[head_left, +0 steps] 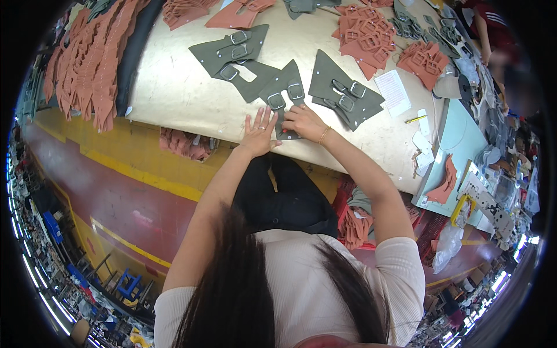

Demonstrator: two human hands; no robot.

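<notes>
A dark green cut piece with two silver buckles (279, 87), which looks like a shoe upper, lies at the table's near edge. My left hand (259, 134) rests flat beside its lower end, fingers spread, with a ring on one finger. On the other side, the curled fingers of my right hand (307, 124) pinch the piece's lower part. A small red spot shows at those fingertips; I cannot tell what it is. More green buckled pieces lie around: an overlapping group (232, 51) to the far left and a stack (346, 93) to the right.
Rust-orange buckled pieces (366, 36) are piled at the back right. Long orange stacks (87, 64) hang at the left. A printed sheet (394, 93) and a yellow pen (415, 119) lie to the right, near a sewing machine (486, 203) on a pale blue surface.
</notes>
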